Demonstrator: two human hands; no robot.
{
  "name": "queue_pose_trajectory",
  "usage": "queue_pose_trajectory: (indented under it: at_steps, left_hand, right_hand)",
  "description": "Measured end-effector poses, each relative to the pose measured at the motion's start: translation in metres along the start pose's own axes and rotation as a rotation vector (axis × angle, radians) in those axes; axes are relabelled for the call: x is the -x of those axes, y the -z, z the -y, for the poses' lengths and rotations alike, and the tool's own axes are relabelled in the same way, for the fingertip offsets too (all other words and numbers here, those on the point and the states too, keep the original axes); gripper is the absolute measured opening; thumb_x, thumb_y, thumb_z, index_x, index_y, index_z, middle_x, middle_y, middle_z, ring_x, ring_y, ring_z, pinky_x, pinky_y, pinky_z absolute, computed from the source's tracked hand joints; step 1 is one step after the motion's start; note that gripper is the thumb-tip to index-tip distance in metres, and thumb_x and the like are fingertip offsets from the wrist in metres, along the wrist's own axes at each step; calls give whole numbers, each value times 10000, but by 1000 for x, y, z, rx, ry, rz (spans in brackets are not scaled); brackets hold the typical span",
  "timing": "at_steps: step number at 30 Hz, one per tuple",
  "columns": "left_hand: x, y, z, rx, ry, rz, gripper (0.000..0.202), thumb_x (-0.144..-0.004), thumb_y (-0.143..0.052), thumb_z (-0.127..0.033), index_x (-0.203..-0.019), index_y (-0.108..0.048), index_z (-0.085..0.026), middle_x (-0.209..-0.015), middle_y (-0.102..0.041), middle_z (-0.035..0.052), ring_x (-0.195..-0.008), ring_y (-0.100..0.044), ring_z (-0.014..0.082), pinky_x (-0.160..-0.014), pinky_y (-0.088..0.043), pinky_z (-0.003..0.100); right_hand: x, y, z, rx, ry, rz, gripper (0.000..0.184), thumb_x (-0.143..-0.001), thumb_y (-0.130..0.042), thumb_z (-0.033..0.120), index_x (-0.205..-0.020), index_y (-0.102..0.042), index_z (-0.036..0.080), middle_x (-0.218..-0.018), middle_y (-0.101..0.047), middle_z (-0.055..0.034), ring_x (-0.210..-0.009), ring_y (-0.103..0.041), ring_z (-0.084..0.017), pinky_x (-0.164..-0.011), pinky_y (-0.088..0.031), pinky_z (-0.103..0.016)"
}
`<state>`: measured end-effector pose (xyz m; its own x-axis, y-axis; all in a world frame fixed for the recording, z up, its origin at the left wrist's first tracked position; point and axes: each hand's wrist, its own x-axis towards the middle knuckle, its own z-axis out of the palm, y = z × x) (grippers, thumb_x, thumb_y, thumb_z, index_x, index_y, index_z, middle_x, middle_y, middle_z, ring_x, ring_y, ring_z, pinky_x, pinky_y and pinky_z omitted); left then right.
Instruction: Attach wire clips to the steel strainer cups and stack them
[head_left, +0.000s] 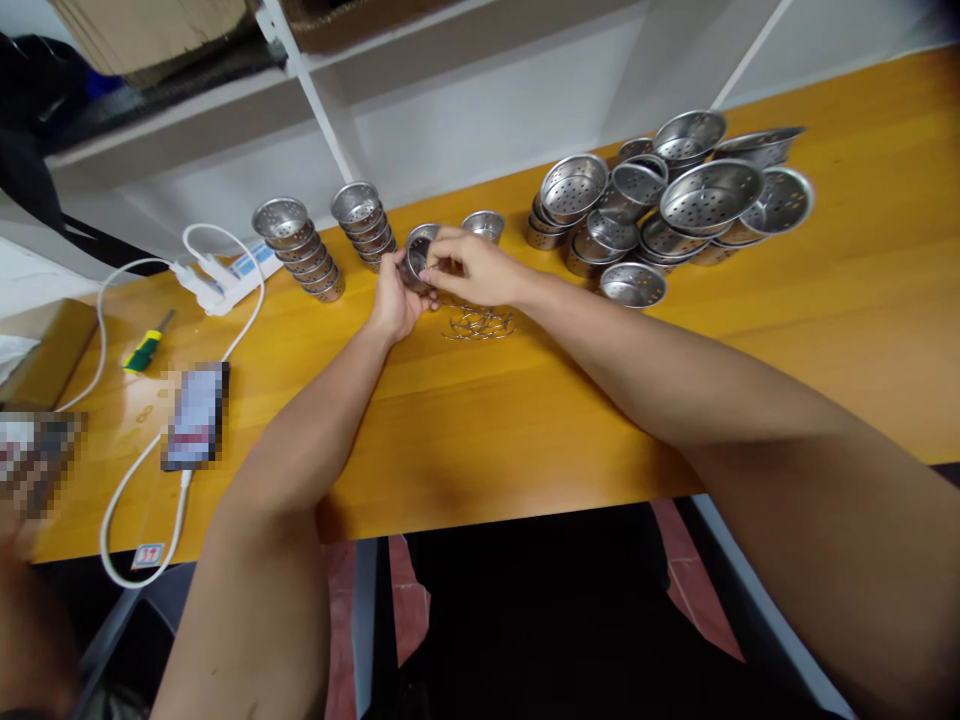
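- Bare arms (637, 370), closest to us, stretch forward to a left hand (395, 300) and a right hand (472, 265), close together.
- Yellow-brown bench (450, 430) under it all, running past the hands on both sides!
- White shelving (480, 100) beyond the hands.
- Look right of the hands, what a heap: perforated metal cups (709, 200), piled and tipped every which way.
- Left of the hands, two tidy columns: an outer stack (304, 250), and an inner stack (360, 215) just beyond the left hand.
- Now the grip: left hand cradles one perforated cup (416, 250), tilted, between the two hands; right hand's fingers curl at its mouth, and whether they pinch anything, I can't tell.
- Phone (195, 415), well left of the hands, cable attached.
- Lone cup (484, 225) just beyond the right hand.
- Green-and-yellow screwdriver (146, 350), farther left than the phone.
- Smallest of all, thin curved wires (480, 322), tangled just nearside of the right hand!
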<state>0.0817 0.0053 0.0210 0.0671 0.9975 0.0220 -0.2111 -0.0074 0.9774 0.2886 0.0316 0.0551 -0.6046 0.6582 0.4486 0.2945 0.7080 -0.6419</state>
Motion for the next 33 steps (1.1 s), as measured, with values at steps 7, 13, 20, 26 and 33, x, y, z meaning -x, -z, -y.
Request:
queue_pose_trajectory:
  at_steps: [7, 13, 20, 26, 33]
  left_hand:
    - [-5, 1, 9, -91, -48, -1, 1138, -894, -443, -1327, -1157, -830, -290, -813, -750, 61, -728, -789, 254, -675, -675, 430]
    - [7, -23, -8, 9, -4, -115, 976, -948, -593, -1258, -952, -734, -293, -609, -607, -28, -464, -485, 129, -444, -375, 318]
    - [4, -23, -7, 23, 17, -96, 862, -1078, -596, -1143, -1079, -796, -304, -636, -644, -34, -494, -530, 141, -477, -425, 328]
    - [4, -13, -2, 45, 7, -133, 935, -998, -558, -1223, -1009, -741, -306, -726, -728, 17, -532, -518, 156, -539, -422, 371]
    - [12, -7, -19, 51, 111, -127, 938, -1108, -364, -1150, -1007, -794, -323, -710, -787, 38, -597, -568, 174, -573, -430, 381]
  right_hand:
    - [-6, -10, -4, -62, -56, -70, 584, -1252, -857, 627, -889, -580, 264, -1120, -684, -104, -1061, -676, -294, -1119, -690, -556]
    - [-8, -10, -13, -233, -102, -2, 799, -1109, -937, 849, -819, -465, 273, -856, -496, -18, -846, -499, -217, -859, -628, -429]
    - [-9, -14, -11, -374, -167, -28, 917, -995, -988, 1001, -795, -446, 288, -832, -480, -15, -816, -536, -213, -804, -648, -435]
    - [-13, -15, -5, -407, -183, -196, 1040, -988, -686, 1288, -837, -442, 288, -789, -523, -26, -785, -554, -228, -778, -636, -440]
    - [-10, 32, -22, -458, -304, -92, 921, -1070, -708, 1183, -860, -567, 298, -711, -602, -38, -620, -417, -183, -637, -489, -405]
